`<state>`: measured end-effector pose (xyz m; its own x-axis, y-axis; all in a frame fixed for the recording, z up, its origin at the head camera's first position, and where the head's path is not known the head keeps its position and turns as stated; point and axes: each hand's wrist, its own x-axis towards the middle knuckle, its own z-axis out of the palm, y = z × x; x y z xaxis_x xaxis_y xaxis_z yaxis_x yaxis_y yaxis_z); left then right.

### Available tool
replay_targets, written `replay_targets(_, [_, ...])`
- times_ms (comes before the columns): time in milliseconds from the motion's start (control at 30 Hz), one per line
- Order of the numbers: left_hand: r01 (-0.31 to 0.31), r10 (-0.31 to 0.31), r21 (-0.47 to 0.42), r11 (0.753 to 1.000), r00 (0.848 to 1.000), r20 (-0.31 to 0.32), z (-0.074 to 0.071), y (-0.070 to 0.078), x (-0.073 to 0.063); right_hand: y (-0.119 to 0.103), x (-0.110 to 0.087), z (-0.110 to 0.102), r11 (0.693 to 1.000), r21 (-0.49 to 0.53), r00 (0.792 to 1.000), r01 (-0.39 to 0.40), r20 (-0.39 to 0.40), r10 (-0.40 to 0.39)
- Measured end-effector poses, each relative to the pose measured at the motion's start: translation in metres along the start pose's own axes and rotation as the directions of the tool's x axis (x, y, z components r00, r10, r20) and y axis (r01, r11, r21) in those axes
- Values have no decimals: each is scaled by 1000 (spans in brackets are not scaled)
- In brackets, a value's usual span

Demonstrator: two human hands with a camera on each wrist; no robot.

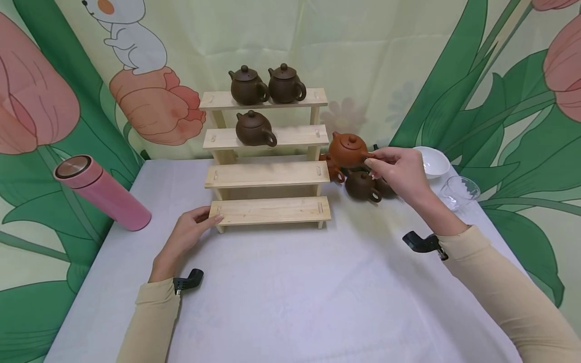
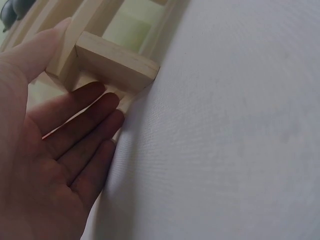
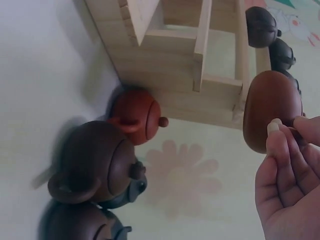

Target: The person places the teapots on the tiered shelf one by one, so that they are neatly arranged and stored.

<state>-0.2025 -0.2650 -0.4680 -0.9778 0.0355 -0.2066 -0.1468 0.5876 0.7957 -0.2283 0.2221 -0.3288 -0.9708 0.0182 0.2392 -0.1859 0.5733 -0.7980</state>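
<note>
In the head view my right hand (image 1: 401, 171) pinches the handle of a reddish-brown teapot (image 1: 347, 150), held up beside the right side of a wooden stepped stand (image 1: 268, 174). The right wrist view shows that teapot's rounded underside (image 3: 270, 107), with thumb and fingertips at its handle. Below it are an orange-red teapot (image 3: 135, 115) and several dark brown teapots (image 3: 95, 160). My left hand (image 1: 188, 232) holds the left end of the lowest step, its thumb on top and its fingers (image 2: 82, 125) below, beside the stand's leg.
Two dark teapots (image 1: 245, 86) stand on the top step and one dark teapot (image 1: 254, 128) on the step below. A pink flask (image 1: 106, 194) is at the left. A white bowl (image 1: 433, 162) and a clear glass bowl (image 1: 460, 191) sit at the right on the white tablecloth (image 1: 290, 292).
</note>
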Motion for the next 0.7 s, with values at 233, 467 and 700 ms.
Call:
replay_targets(233, [-9, 9, -6, 1000, 1000, 0, 0, -1, 0, -15, 11, 11, 1000, 7, 1000, 29, 2, -29])
replay_targets(467, [-11, 11, -10, 1000, 1000, -4, 0, -2, 0, -24, 22, 21, 999, 12, 999, 40, 17, -41])
replay_targets(700, [-10, 10, -8, 1000, 1000, -3, 0, -1, 0, -30, 31, 31, 1000, 1, 999, 30, 21, -30])
